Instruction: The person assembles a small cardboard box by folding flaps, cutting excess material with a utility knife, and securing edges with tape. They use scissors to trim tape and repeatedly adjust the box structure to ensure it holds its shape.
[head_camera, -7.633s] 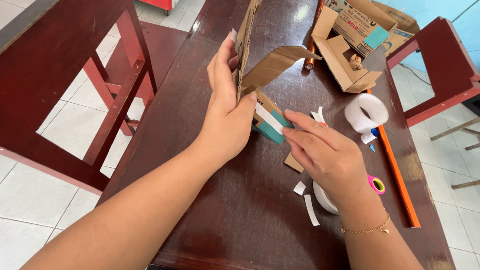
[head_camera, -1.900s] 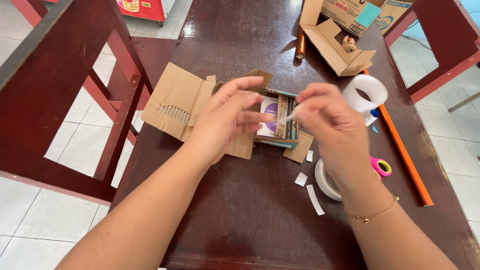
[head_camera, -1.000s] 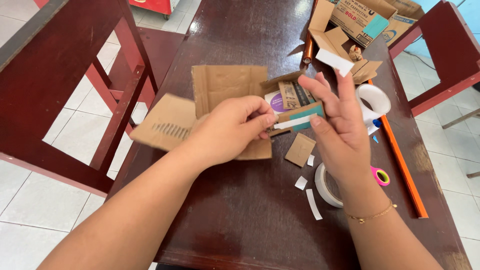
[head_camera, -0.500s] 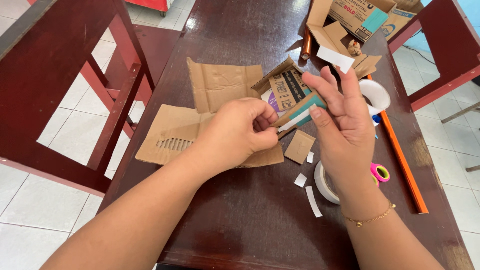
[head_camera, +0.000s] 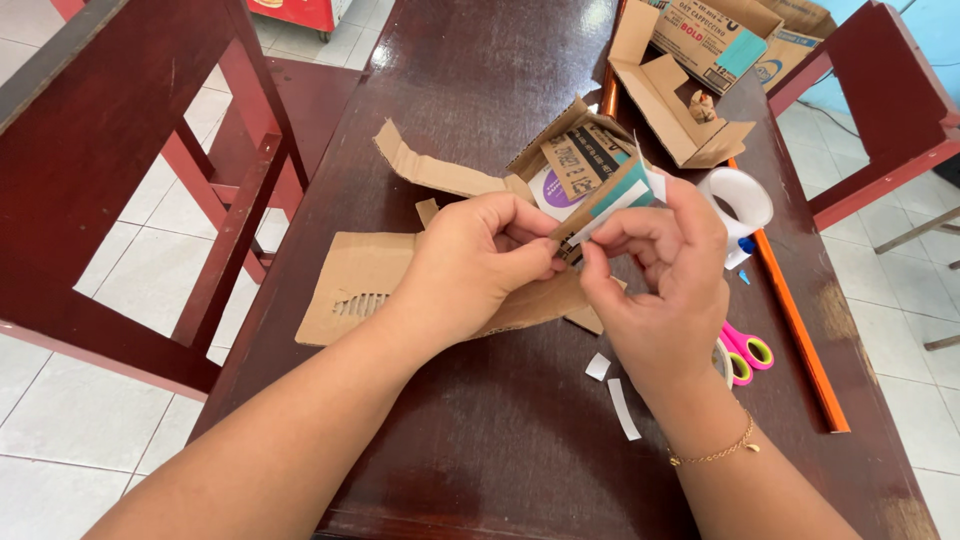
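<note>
Both hands, left hand (head_camera: 480, 262) and right hand (head_camera: 665, 290), pinch a cut cardboard box (head_camera: 580, 180) above the dark desk (head_camera: 480, 440), pink scissors (head_camera: 745, 352) just beside.

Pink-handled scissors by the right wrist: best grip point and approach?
Take the pink-handled scissors by the two finger loops, coming from the right, table-edge side. Only the loops show; the blades run under the right hand and tape roll, so that end is blocked.

Bare table (head_camera: 480, 440) lies open before the hands; tape roll (head_camera: 738, 200), scissors (head_camera: 745, 352) and orange ruler (head_camera: 795, 320) crowd the right
</note>
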